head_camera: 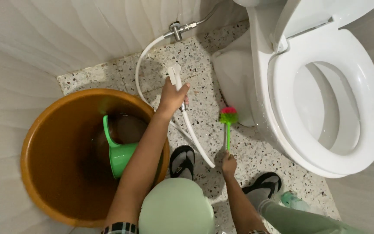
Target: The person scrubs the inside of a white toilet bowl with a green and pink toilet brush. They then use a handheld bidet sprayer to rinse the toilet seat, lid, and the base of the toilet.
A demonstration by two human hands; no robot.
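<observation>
The left hand (pixel 172 96) grips the sprayer (pixel 175 74); the right hand (pixel 229 164) is closed on the brush (pixel 228 118) handle. Both sit at nine o'clock of the toilet (pixel 325 104) (bowl untouched, scrubbing not yet begun).

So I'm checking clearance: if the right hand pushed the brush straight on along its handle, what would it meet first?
Probably the toilet base: the right hand aims the brush up-frame toward it, though depth is unclear.
</observation>
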